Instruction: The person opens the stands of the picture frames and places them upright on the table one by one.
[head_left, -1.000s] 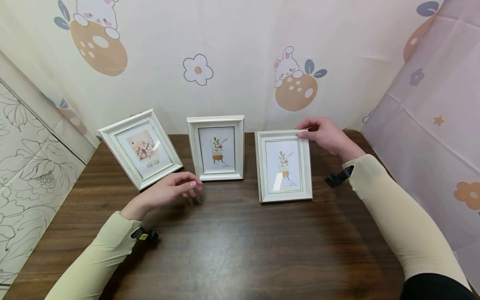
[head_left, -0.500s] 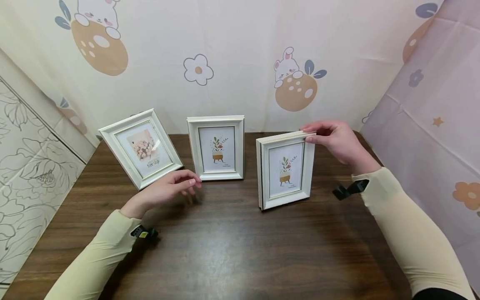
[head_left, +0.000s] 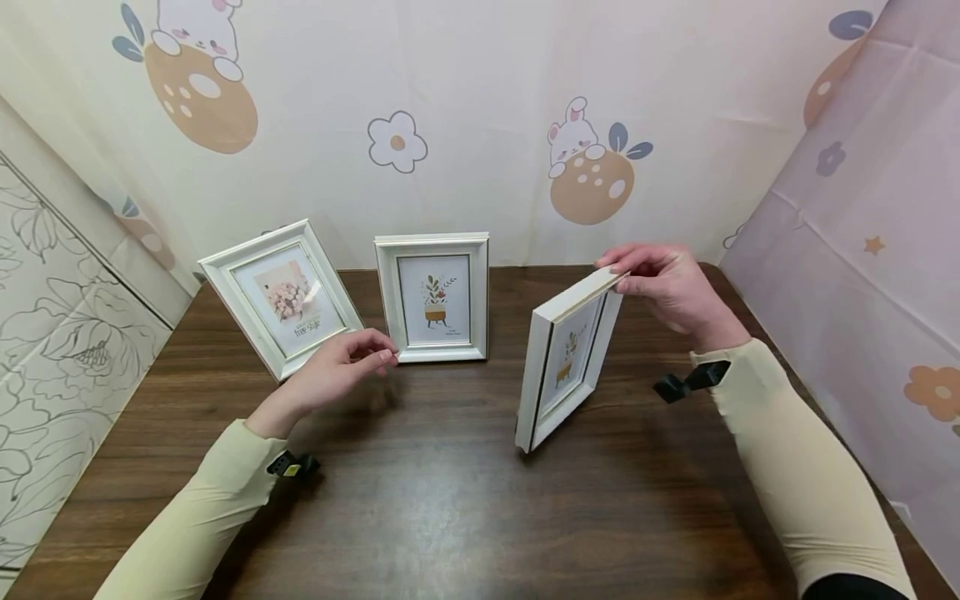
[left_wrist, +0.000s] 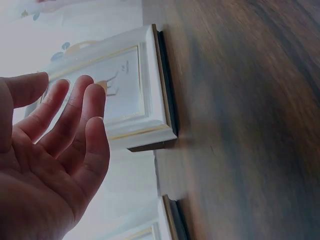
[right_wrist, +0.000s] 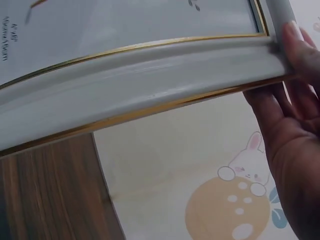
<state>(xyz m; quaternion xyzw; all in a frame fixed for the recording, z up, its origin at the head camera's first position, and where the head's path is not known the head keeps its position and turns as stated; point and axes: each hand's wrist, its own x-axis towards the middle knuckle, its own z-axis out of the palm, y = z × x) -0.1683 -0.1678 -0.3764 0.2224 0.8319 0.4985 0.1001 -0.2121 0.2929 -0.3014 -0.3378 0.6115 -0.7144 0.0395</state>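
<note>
Three white picture frames stand on the dark wooden table in the head view. My right hand (head_left: 667, 292) pinches the right picture frame (head_left: 573, 354) at its top far corner, thumb on the front and fingers behind. That frame is turned sharply, its face angled to the right. In the right wrist view the held picture frame (right_wrist: 150, 80) shows its gold-edged border. My left hand (head_left: 333, 375), fingers loosely bent and holding nothing, hovers by the lower corners of the left picture frame (head_left: 285, 296) and the middle picture frame (head_left: 442, 300). Whether it touches either is unclear.
The brown table (head_left: 442, 500) reaches back to a cream curtain (head_left: 480, 108) with rabbit and flower prints. A pinkish curtain (head_left: 862, 275) hangs along the right side, and a white panel with line-drawn flowers (head_left: 67, 350) borders the left.
My right hand has swung the right picture frame from nearly front-facing to sharply angled, its left edge coming nearer. My left hand has shifted very slightly left; the other two frames stay put.
</note>
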